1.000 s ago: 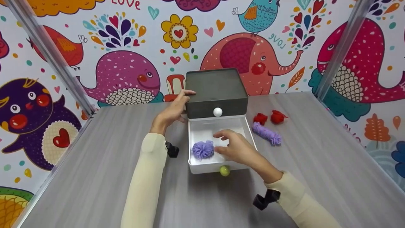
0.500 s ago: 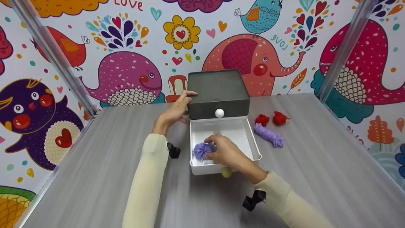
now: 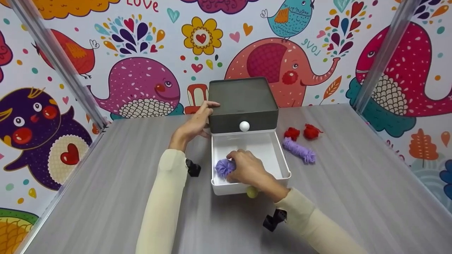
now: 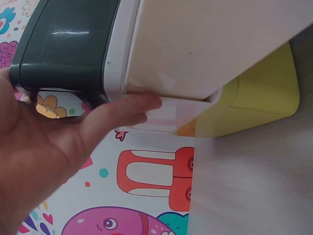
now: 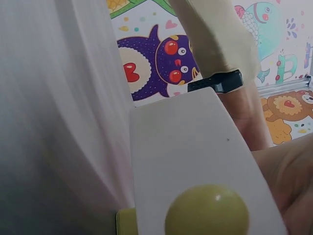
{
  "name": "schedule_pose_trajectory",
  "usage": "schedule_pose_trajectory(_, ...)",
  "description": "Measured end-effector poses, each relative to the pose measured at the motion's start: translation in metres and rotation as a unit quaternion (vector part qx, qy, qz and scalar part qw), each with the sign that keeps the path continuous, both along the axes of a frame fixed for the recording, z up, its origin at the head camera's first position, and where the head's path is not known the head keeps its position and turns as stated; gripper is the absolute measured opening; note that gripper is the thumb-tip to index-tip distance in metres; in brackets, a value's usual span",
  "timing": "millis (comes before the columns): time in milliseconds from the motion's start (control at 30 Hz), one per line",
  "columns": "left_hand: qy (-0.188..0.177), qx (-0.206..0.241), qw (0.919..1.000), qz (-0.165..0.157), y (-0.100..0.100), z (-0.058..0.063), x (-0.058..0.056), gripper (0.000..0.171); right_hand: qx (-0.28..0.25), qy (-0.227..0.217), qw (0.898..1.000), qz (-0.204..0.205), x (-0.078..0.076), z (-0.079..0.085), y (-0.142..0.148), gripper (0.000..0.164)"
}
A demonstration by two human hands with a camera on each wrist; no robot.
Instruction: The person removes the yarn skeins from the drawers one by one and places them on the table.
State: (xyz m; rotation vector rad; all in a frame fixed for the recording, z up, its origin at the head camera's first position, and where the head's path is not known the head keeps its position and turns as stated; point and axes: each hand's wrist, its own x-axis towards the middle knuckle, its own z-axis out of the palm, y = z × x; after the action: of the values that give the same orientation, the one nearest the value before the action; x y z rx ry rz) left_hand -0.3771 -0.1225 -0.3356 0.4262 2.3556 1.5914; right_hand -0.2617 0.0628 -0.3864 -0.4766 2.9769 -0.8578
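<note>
My right hand [image 3: 249, 167] reaches into the pulled-out white drawer [image 3: 261, 144], its thumb and fingers pinching a purple yarn bundle [image 3: 224, 168] at the drawer's front left. The fingers hide part of the bundle. Against the left side of the dark-topped drawer box [image 3: 243, 95] lies my left hand [image 3: 192, 125], one finger over the lid's edge. In the left wrist view, straight fingers [image 4: 129, 105] of that hand press along the box's white side. The right wrist view is mostly filled by the drawer front [image 5: 171, 147] and its yellow-green knob [image 5: 208, 210]; the yarn is hidden there.
Right of the drawer, two red yarn bundles [image 3: 311, 131] and a long purple yarn hank [image 3: 299, 151] lie on the grey table [image 3: 353, 183]. The dark upper section carries a white knob [image 3: 244, 126]. Printed wall panels with metal posts [image 3: 381, 56] enclose the table.
My right hand has moved left and closed its thumb and fingers on the purple yarn bundle in the drawer. The left hand keeps its place on the box.
</note>
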Motion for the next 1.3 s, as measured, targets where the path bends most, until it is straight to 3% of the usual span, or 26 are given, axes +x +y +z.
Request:
schedule_pose_trajectory(167, 0.004, 0.002, 1.0, -0.003, 0.0, 0.0, 0.0, 0.037, 0.0, 0.002, 1.0, 0.001, 0.0, 0.001, 0.002, 0.046)
schedule_pose_trajectory(467, 0.001, 0.005, 1.0, -0.007, -0.002, 0.0, 0.0, 0.037, -0.064, -0.025, 0.998, -0.015, 0.0, 0.006, 0.013, 0.038)
schedule_pose_trajectory(700, -0.002, 0.003, 1.0, -0.008, -0.001, 0.0, -0.001, 0.038, -0.113, 0.002, 0.994, 0.012, 0.005, 0.013, 0.031, 0.035)
schedule_pose_trajectory(1000, -0.002, 0.004, 0.9999, -0.009, -0.001, -0.001, 0.0, 0.037, -0.142, 0.02, 0.99, -0.002, 0.013, 0.018, 0.043, 0.038)
schedule_pose_trajectory(1300, -0.008, 0.012, 0.9999, -0.004, 0.0, 0.0, 0.001, 0.036, -0.16, 0.042, 0.986, -0.002, 0.013, 0.02, 0.066, 0.038)
